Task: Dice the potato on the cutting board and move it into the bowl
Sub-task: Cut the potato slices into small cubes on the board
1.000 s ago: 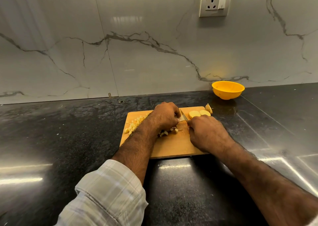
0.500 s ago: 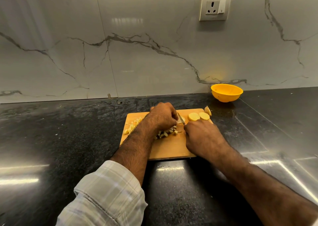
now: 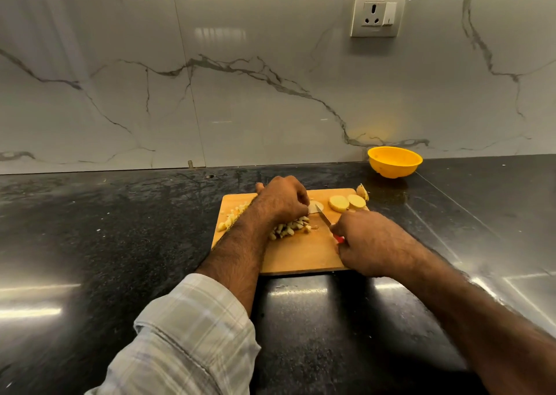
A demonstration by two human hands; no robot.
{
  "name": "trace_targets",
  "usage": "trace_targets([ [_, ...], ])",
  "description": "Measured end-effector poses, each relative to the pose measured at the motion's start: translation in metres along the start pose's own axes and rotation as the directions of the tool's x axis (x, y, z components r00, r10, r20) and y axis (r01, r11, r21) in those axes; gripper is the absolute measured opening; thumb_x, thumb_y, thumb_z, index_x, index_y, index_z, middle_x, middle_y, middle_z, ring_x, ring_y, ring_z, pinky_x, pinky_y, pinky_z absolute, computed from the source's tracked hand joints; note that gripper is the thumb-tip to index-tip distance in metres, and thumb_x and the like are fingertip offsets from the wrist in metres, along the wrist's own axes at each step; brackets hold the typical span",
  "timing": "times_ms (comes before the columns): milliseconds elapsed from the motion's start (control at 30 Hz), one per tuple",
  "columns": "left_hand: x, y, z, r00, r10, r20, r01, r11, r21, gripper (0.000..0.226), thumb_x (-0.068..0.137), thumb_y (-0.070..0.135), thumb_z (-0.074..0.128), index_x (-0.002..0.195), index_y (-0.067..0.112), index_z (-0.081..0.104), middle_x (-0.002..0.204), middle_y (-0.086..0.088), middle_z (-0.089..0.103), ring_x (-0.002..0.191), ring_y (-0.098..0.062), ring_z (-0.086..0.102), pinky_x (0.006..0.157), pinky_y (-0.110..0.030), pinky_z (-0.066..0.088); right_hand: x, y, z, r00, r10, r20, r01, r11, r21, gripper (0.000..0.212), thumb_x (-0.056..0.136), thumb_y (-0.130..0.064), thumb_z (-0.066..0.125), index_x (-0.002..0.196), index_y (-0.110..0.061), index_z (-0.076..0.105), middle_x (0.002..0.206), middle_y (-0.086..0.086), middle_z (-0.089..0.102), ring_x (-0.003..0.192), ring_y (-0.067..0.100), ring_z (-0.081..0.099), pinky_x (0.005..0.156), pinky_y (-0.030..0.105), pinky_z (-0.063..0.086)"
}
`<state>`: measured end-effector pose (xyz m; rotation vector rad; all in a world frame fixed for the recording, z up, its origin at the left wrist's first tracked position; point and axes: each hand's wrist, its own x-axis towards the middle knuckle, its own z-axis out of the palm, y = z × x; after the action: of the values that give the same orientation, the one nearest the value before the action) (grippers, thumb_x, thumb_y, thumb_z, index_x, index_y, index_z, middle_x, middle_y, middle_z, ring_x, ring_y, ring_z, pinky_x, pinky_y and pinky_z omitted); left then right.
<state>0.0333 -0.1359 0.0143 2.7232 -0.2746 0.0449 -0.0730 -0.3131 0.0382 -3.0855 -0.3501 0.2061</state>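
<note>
A wooden cutting board [image 3: 301, 256] lies on the black counter. My left hand [image 3: 282, 199] curls over a potato slice [image 3: 316, 206] at the board's middle back and holds it down. My right hand [image 3: 370, 244] grips a red-handled knife [image 3: 324, 216], its blade angled toward the slice. Diced potato [image 3: 290, 229] lies piled under my left wrist, with more dice [image 3: 233, 217] at the board's left. Two round slices [image 3: 347, 203] and an end piece [image 3: 362, 191] sit at the board's back right. The yellow bowl [image 3: 394, 162] stands behind them by the wall.
The black stone counter [image 3: 120, 244] stretches wide to both sides of the board. A marble wall with a socket [image 3: 378, 13] rises behind. My left sleeve [image 3: 186, 340] is checked cloth.
My right hand has drawn back toward me with the knife, so more of the blade and the red handle show. My left hand stays on the slice. The camera tilted slightly.
</note>
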Motion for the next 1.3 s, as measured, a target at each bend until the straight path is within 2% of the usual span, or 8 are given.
trace_targets([
  [167, -0.003, 0.004, 0.000, 1.000, -0.006, -0.005, 0.006, 1.000, 0.021, 0.007, 0.092, 0.033, 0.077, 0.098, 0.030, 0.078, 0.119, 0.011, 0.069, 0.123, -0.013, 0.054, 0.117, -0.058, 0.027, 0.006, -0.006, -0.003, 0.991, 0.027, -0.129, -0.026, 1.000, 0.011, 0.041, 0.099, -0.033, 0.062, 0.138, -0.023, 0.062, 0.129, 0.002, 0.064, 0.113, 0.019, 0.060, 0.093, 0.035, 0.058],
  [400, 0.000, 0.001, -0.001, 1.000, -0.013, -0.024, 0.013, 1.000, -0.019, 0.006, 0.089, 0.034, 0.079, 0.092, 0.030, 0.079, 0.112, 0.013, 0.071, 0.111, -0.009, 0.054, 0.112, -0.055, 0.030, 0.028, -0.013, 0.006, 0.989, 0.047, -0.142, -0.040, 0.998, 0.056, 0.046, 0.101, -0.033, 0.059, 0.146, -0.025, 0.057, 0.133, 0.005, 0.064, 0.115, 0.022, 0.061, 0.095, 0.037, 0.058],
  [600, 0.004, 0.000, 0.001, 1.000, -0.020, -0.015, 0.020, 1.000, -0.018, 0.005, 0.089, 0.035, 0.080, 0.090, 0.030, 0.078, 0.113, 0.012, 0.072, 0.115, -0.011, 0.056, 0.112, -0.056, 0.030, 0.035, -0.019, 0.006, 0.994, 0.051, -0.100, -0.048, 0.998, 0.033, 0.040, 0.099, -0.029, 0.064, 0.138, -0.023, 0.062, 0.126, 0.006, 0.064, 0.110, 0.022, 0.062, 0.093, 0.037, 0.060],
  [767, 0.002, 0.001, 0.000, 0.999, -0.032, -0.010, 0.032, 0.999, -0.016, 0.007, 0.090, 0.036, 0.079, 0.094, 0.030, 0.080, 0.118, 0.013, 0.071, 0.120, -0.012, 0.054, 0.113, -0.056, 0.028, 0.021, -0.019, 0.000, 0.998, 0.029, -0.057, -0.027, 0.999, 0.040, 0.044, 0.097, -0.028, 0.071, 0.139, -0.020, 0.059, 0.134, 0.005, 0.061, 0.119, 0.022, 0.060, 0.098, 0.035, 0.056],
  [900, -0.002, -0.001, -0.002, 1.000, -0.013, -0.024, 0.013, 1.000, -0.003, 0.006, 0.091, 0.036, 0.078, 0.093, 0.030, 0.079, 0.116, 0.013, 0.071, 0.119, -0.011, 0.054, 0.119, -0.062, 0.023, 0.002, -0.011, -0.006, 1.000, 0.017, -0.019, -0.016, 0.998, 0.057, 0.043, 0.097, -0.027, 0.071, 0.139, -0.020, 0.061, 0.131, 0.003, 0.064, 0.117, 0.020, 0.061, 0.098, 0.033, 0.056],
  [1033, -0.004, -0.003, -0.004, 0.996, -0.013, -0.094, 0.015, 1.000, 0.018, 0.009, 0.090, 0.038, 0.072, 0.084, 0.032, 0.075, 0.119, 0.012, 0.069, 0.131, -0.016, 0.049, 0.119, -0.068, 0.019, -0.005, -0.001, -0.017, 0.994, 0.030, -0.104, -0.022, 0.997, 0.080, 0.035, 0.094, -0.028, 0.071, 0.128, -0.022, 0.070, 0.113, -0.002, 0.067, 0.100, 0.016, 0.061, 0.082, 0.030, 0.056],
  [1100, -0.003, -0.002, -0.004, 0.995, -0.033, -0.089, 0.036, 0.999, 0.035, 0.010, 0.090, 0.038, 0.070, 0.082, 0.033, 0.073, 0.119, 0.011, 0.069, 0.134, -0.018, 0.046, 0.118, -0.070, 0.019, -0.002, -0.003, -0.018, 0.983, 0.052, -0.175, -0.036, 0.995, 0.091, 0.030, 0.095, -0.028, 0.069, 0.125, -0.022, 0.072, 0.112, -0.001, 0.068, 0.097, 0.016, 0.060, 0.078, 0.029, 0.054],
  [1300, 0.000, 0.004, 0.001, 0.996, -0.083, -0.040, 0.084, 0.996, 0.035, 0.005, 0.087, 0.035, 0.079, 0.085, 0.031, 0.078, 0.111, 0.011, 0.070, 0.133, -0.020, 0.045, 0.118, -0.073, 0.015, 0.018, -0.019, 0.001, 0.979, 0.075, -0.190, -0.053, 0.992, 0.118, 0.037, 0.099, -0.033, 0.065, 0.134, -0.021, 0.066, 0.120, 0.003, 0.068, 0.103, 0.020, 0.063, 0.089, 0.037, 0.061],
])
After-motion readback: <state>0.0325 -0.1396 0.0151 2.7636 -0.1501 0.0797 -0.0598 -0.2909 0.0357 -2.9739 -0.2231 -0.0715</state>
